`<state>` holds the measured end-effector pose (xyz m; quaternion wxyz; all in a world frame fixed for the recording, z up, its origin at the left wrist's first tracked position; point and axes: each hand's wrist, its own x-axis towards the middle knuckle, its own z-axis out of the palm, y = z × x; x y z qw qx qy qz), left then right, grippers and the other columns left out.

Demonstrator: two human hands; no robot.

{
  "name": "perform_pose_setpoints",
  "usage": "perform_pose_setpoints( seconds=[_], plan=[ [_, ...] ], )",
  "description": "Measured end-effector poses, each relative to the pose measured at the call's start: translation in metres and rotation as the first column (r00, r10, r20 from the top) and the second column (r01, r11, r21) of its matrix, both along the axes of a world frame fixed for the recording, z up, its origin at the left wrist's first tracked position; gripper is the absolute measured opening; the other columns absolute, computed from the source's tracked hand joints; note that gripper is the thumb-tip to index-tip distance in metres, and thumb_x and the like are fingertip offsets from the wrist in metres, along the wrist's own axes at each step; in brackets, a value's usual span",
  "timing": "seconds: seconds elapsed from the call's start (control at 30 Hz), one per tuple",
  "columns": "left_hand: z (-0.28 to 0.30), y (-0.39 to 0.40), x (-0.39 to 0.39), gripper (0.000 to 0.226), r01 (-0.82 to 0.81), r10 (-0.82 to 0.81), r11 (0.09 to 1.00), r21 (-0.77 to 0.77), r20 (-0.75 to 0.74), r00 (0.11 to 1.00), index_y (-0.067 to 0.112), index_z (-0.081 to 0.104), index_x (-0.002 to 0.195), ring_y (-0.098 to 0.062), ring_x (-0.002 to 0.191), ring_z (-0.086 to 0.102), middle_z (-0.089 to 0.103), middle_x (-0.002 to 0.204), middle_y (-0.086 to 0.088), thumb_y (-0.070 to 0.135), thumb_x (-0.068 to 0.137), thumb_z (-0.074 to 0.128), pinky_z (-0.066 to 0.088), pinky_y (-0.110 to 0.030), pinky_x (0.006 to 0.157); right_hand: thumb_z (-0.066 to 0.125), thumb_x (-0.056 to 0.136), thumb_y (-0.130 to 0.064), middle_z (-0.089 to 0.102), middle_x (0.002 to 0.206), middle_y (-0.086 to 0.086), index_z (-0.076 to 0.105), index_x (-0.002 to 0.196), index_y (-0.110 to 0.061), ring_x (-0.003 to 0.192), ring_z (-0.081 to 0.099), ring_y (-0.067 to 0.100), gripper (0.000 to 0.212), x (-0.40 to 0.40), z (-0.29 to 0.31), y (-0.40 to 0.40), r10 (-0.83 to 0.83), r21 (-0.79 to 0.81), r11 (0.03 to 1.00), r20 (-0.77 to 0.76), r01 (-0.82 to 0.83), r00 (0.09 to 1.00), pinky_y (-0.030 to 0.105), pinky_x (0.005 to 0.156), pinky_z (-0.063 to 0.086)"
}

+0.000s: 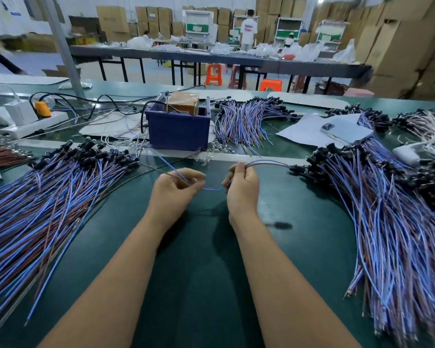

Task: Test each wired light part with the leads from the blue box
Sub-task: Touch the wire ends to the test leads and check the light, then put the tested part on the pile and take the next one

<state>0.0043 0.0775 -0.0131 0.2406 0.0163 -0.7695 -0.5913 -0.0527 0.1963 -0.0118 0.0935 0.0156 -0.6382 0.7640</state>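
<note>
The blue box (178, 130) stands at the middle back of the green table (199, 259), with a copper-wound part inside it. Two thin leads (165, 163) run from the box toward me. My left hand (172, 190) pinches their ends. My right hand (241, 187) grips the blue and brown wires of one light part (266, 164), whose black head (296, 169) lies at the edge of the right pile. A short loop of blue wire hangs between the two hands. Whether the ends touch I cannot tell.
Big heaps of wired parts lie at left (48, 197), right (387, 222) and behind the box (246, 121). A phone (347, 131) rests on paper at right. A power strip (33, 121) sits back left. Another table, stools and cartons stand beyond, with a person there.
</note>
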Motion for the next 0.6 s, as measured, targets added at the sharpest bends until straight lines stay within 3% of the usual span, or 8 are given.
perform_pose_setpoints(
  seconds=[0.1, 0.17, 0.27, 0.37, 0.47, 0.53, 0.6],
  plan=[
    [0.001, 0.026, 0.007, 0.013, 0.074, -0.102, 0.964, -0.256, -0.096, 0.990, 0.015, 0.075, 0.082, -0.002, 0.069, 0.061, 0.068, 0.074, 0.005, 0.002, 0.080, 0.075, 0.046, -0.014, 0.067, 0.035, 0.105, -0.021, 0.044, 0.056, 0.000, 0.048, 0.075, -0.020, 0.050, 0.041, 0.012, 0.032, -0.004, 0.007, 0.025, -0.090, 0.144, 0.985, -0.043, 0.096, 0.995, 0.030, 0.057, 0.034],
    [0.006, 0.049, 0.008, 0.008, 0.103, -0.181, 0.915, -0.389, -0.168, 0.969, 0.013, 0.077, 0.084, -0.010, 0.071, 0.062, 0.066, 0.076, -0.001, 0.005, 0.081, 0.075, 0.048, -0.022, 0.069, 0.035, 0.104, -0.025, 0.047, 0.059, -0.001, 0.051, 0.077, -0.023, 0.056, 0.043, 0.017, 0.032, -0.008, 0.019, 0.049, -0.115, 0.283, 0.949, -0.086, 0.135, 0.990, 0.034, 0.062, 0.036],
    [0.019, 0.093, 0.010, 0.006, 0.136, -0.262, 0.892, -0.431, -0.249, 0.932, 0.009, 0.077, 0.087, -0.019, 0.069, 0.061, 0.066, 0.078, -0.005, 0.006, 0.083, 0.073, 0.050, -0.032, 0.066, 0.036, 0.103, -0.029, 0.051, 0.065, -0.001, 0.058, 0.088, -0.016, 0.064, 0.048, 0.023, 0.030, -0.016, 0.044, 0.092, -0.152, 0.476, 0.854, -0.154, 0.209, 0.976, 0.037, 0.063, 0.039],
    [0.030, 0.137, 0.013, 0.013, 0.195, -0.365, 0.868, -0.457, -0.319, 0.875, 0.009, 0.077, 0.096, -0.018, 0.070, 0.062, 0.069, 0.087, -0.002, 0.006, 0.085, 0.070, 0.051, -0.026, 0.065, 0.039, 0.101, -0.027, 0.052, 0.066, 0.005, 0.059, 0.086, -0.005, 0.060, 0.047, 0.023, 0.034, -0.020, 0.073, 0.141, -0.169, 0.655, 0.689, -0.270, 0.309, 0.948, 0.036, 0.056, 0.036],
    [0.037, 0.166, 0.015, 0.024, 0.299, -0.475, 0.807, -0.509, -0.259, 0.841, 0.015, 0.075, 0.107, -0.016, 0.074, 0.064, 0.068, 0.097, 0.006, 0.003, 0.087, 0.066, 0.052, -0.027, 0.069, 0.043, 0.099, -0.025, 0.047, 0.058, 0.005, 0.051, 0.069, -0.008, 0.053, 0.041, 0.022, 0.036, -0.019, 0.097, 0.194, -0.152, 0.789, 0.509, -0.312, 0.345, 0.938, 0.032, 0.050, 0.028],
    [0.035, 0.173, 0.015, 0.033, 0.338, -0.497, 0.772, -0.539, -0.181, 0.848, 0.022, 0.072, 0.114, -0.012, 0.079, 0.064, 0.069, 0.101, 0.007, 0.002, 0.089, 0.064, 0.054, -0.030, 0.073, 0.044, 0.099, -0.026, 0.051, 0.063, 0.008, 0.049, 0.067, -0.010, 0.062, 0.048, 0.029, 0.036, -0.017, 0.104, 0.227, -0.144, 0.875, 0.384, -0.257, 0.293, 0.956, 0.034, 0.056, 0.035],
    [0.030, 0.172, 0.014, 0.036, 0.357, -0.476, 0.777, -0.518, -0.112, 0.872, 0.024, 0.069, 0.117, -0.009, 0.081, 0.063, 0.068, 0.100, 0.008, 0.003, 0.089, 0.062, 0.053, -0.030, 0.076, 0.044, 0.099, -0.028, 0.061, 0.084, 0.014, 0.059, 0.081, -0.009, 0.079, 0.056, 0.032, 0.030, -0.013, 0.104, 0.255, -0.178, 0.952, 0.229, -0.165, 0.204, 0.970, 0.037, 0.070, 0.045]
  ],
)
